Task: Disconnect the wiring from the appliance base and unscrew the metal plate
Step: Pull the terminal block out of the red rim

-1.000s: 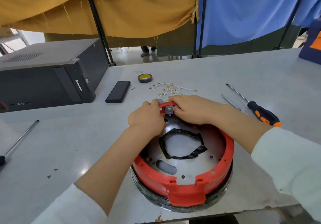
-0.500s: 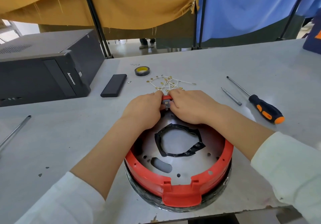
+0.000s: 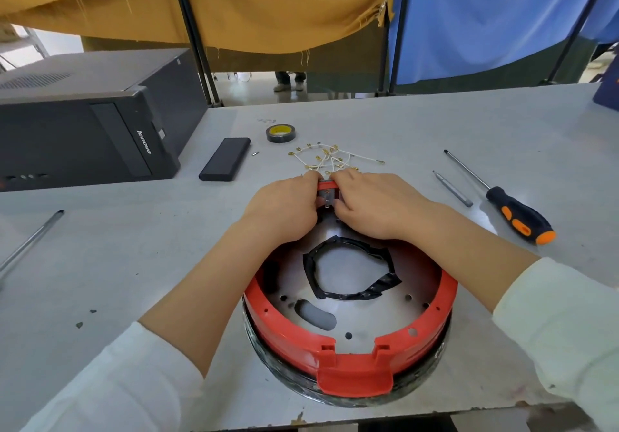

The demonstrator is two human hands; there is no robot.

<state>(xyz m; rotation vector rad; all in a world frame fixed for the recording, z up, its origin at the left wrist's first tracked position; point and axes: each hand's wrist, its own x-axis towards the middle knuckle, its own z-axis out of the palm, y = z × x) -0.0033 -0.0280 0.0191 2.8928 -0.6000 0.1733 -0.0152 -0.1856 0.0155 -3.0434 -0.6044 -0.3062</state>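
The round appliance base [image 3: 348, 361] with its red plastic rim lies upside down at the table's near edge. Inside it shows a shiny metal plate [image 3: 355, 311] with a ring of black tape [image 3: 351, 271]. At the far side of the rim sits a small grey socket part [image 3: 326, 197] in a red housing. My left hand [image 3: 284, 210] and my right hand [image 3: 371, 207] both grip that spot, fingers curled over the rim from either side. A bundle of loose white wires with brass terminals [image 3: 330, 158] lies on the table just beyond my hands.
An orange-and-black screwdriver [image 3: 512, 210] and a thin metal bit [image 3: 452, 187] lie to the right. A black computer case [image 3: 87, 123], a black flat box [image 3: 225, 158] and a tape roll [image 3: 280, 133] sit to the left and behind. A metal rod [image 3: 30, 240] lies far left.
My hands have drawn closer together on the socket at the rim's far side. The view has shifted slightly; the base and tools have stayed put.
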